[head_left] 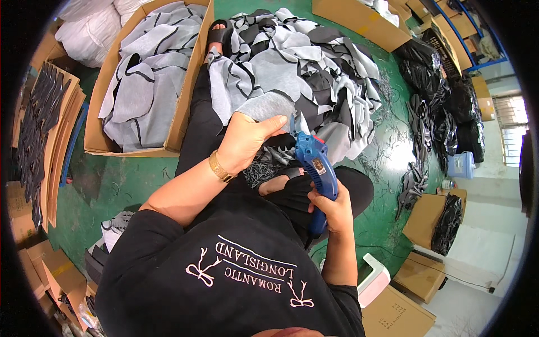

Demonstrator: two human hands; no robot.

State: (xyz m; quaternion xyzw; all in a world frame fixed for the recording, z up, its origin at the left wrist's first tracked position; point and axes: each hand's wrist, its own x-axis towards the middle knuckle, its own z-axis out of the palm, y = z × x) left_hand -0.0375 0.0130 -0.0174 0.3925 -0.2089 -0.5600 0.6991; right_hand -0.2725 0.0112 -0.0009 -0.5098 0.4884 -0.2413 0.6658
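My left hand (245,139) pinches the edge of a grey fabric piece (268,105) edged in black, thumb on top. My right hand (334,209) is wrapped round the handle of blue electric scissors (315,162). Their head points away from me, right by the left thumb and the cloth's edge; whether the blades touch the cloth is hard to tell. Beyond both hands spreads a large heap of grey and black fabric pieces (331,62), which runs up to the held piece. Dark thread-like scraps (264,171) lie between my legs, below the left hand.
At the left stands an open cardboard box (188,98) full of similar grey pieces. More trimmings litter the green floor (387,132) to the right. Black plastic bags (443,101) and a blue bucket (461,165) line the right side. A white stool (375,281) is near my right elbow.
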